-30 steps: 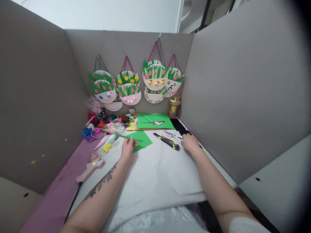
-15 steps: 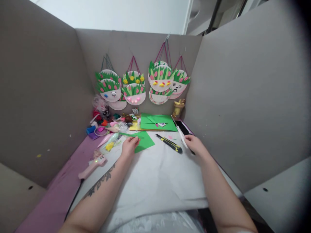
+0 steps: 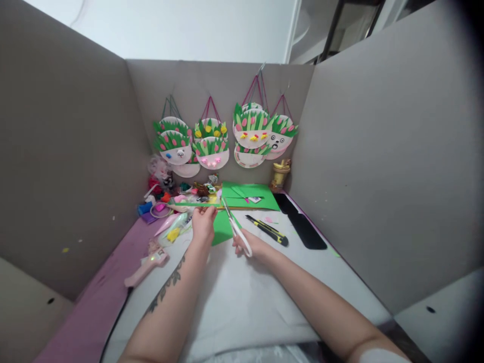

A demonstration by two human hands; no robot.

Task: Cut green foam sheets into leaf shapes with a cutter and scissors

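Pinched in the fingers of my left hand (image 3: 204, 224) is a narrow green paper strip (image 3: 189, 204), stretching out to the left and right. My right hand (image 3: 245, 244) grips white-handled scissors (image 3: 235, 226), their blades pointing up and away, close to the strip's right end. Below both hands lies a green paper sheet (image 3: 223, 232), partly covered by my left hand. To the right of the scissors rests a black and yellow utility knife (image 3: 267, 231).
Green sheets (image 3: 268, 192) are stacked at the back. A pink glue gun (image 3: 147, 268) lies left, near a pile of craft supplies (image 3: 177, 194). Two black pads (image 3: 307, 231) lie right. Decorated paper-plate baskets (image 3: 212, 154) hang on the back panel.
My right hand has brought the scissors from the right side across to the middle, beside my left hand. The strip is now lifted and more level.
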